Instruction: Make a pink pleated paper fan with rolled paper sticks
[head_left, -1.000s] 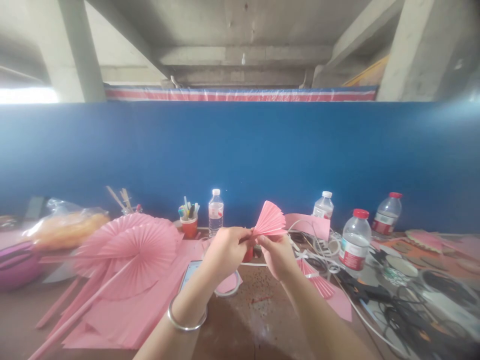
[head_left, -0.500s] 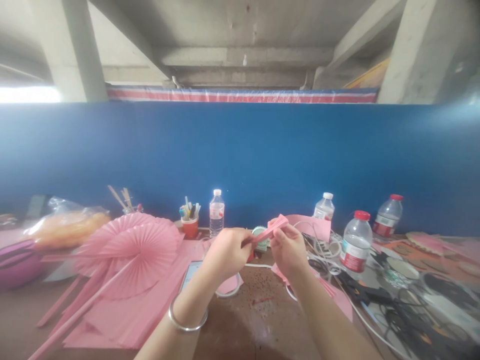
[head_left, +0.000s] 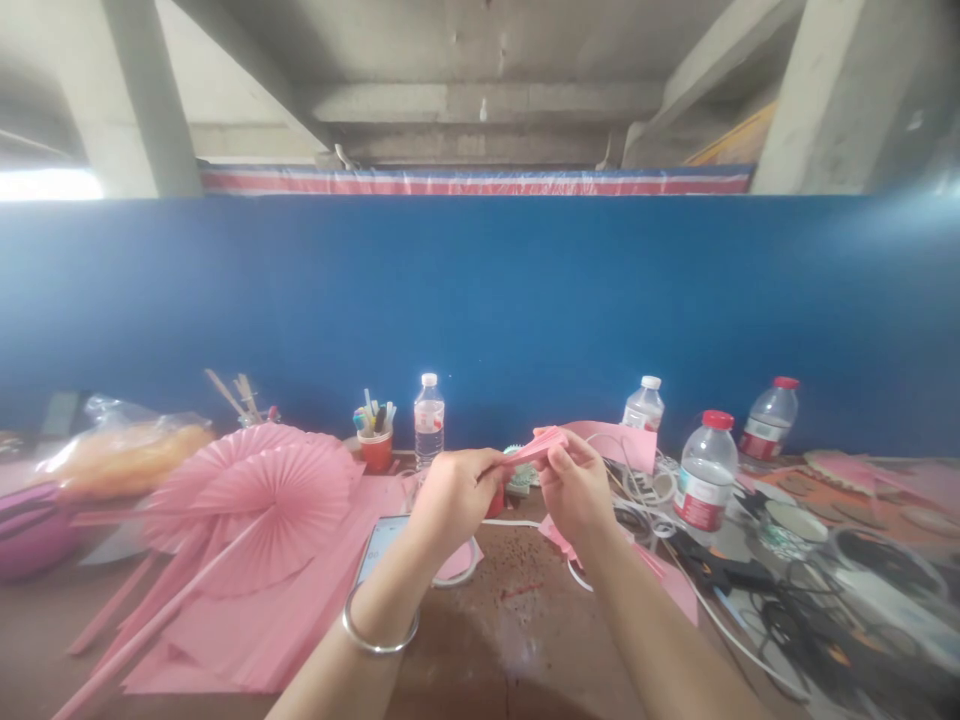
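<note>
Tabletop (head_left: 487, 640) space beneath pleated paper (head_left: 536, 449)

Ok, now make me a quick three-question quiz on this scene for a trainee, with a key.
1. What do the left hand and the right hand both hold?
2. True or false: the silver bracelet is on the left wrist.
3. What colour is the cap of the bottle beside the red cup? a) red; b) white; c) blue.

Key: 1. Pleated pink paper; 2. True; 3. b.
</note>
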